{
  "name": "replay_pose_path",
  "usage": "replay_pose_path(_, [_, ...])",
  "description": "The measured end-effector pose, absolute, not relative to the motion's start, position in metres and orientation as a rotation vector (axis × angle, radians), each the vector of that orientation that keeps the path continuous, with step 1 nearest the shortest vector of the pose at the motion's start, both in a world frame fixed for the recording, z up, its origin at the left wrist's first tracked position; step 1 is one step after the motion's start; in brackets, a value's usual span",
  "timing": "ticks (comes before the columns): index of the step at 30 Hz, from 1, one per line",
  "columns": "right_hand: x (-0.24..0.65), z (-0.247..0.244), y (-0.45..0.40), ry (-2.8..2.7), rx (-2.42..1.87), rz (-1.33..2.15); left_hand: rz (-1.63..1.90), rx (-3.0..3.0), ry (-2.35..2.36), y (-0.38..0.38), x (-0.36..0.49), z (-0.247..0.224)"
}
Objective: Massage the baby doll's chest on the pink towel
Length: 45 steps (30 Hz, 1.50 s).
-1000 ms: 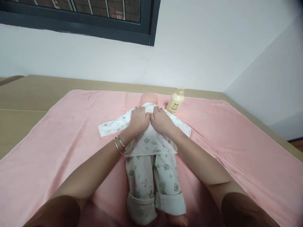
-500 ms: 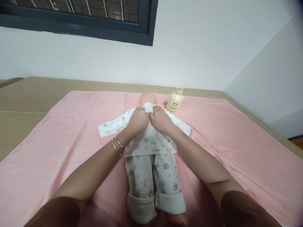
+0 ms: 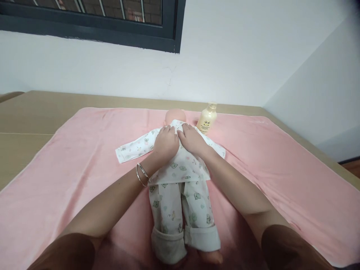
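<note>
A baby doll lies stretched out on the pink blanket, its bald head [image 3: 175, 116] at the far end and no face showing. It wears a white printed shirt [image 3: 181, 170] with the sleeves spread to both sides, and matching trousers [image 3: 168, 210] with rolled cuffs. My left hand [image 3: 166, 142] rests palm down on the upper part of the shirt, below the collar. Beside it my right hand [image 3: 192, 140] lies on the shirt too, the thumbs close together. Fingers of both hands are extended over the cloth. Whatever lies under the palms is hidden.
A pale yellow pump bottle [image 3: 207, 119] stands just right of the doll's head. The pink blanket [image 3: 92, 150] covers much of the wooden table [image 3: 56, 101]. Behind it rise a white wall and a dark window frame [image 3: 168, 41].
My hands stay on the upper shirt and shift only slightly, the left fingers a little further toward the collar. The camera view moves a touch; doll and bottle keep their places.
</note>
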State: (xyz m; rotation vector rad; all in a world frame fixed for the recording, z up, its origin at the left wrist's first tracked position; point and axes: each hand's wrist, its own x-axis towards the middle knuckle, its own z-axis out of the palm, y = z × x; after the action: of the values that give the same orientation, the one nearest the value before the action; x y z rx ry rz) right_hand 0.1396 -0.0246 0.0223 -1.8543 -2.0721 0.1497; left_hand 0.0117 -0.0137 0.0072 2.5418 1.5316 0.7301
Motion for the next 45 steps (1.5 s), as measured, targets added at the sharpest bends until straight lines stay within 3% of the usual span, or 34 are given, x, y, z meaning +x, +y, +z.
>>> replay_pose_path(5, [0.123, 0.025, -0.047, -2.201, -1.819, 0.039, 0.754, 2.407, 1.502, 0.008, 0.003, 0.006])
replay_pose_path(14, [0.142, 0.022, -0.023, -2.023, -1.762, 0.279, 0.839, 2.353, 1.525, 0.008, 0.006, -0.001])
replay_pose_path(29, [0.137, 0.020, -0.026, -2.047, -1.747, 0.134, 0.819, 2.408, 1.740, -0.013, 0.010, 0.000])
replay_pose_path(34, [0.118, 0.027, -0.048, -2.083, -1.816, 0.035, 0.765, 2.454, 1.578, -0.001, 0.005, 0.005])
replay_pose_path(45, [0.136, 0.016, -0.019, -1.974, -1.890, 0.229, 0.755, 2.486, 1.662, -0.019, 0.013, 0.002])
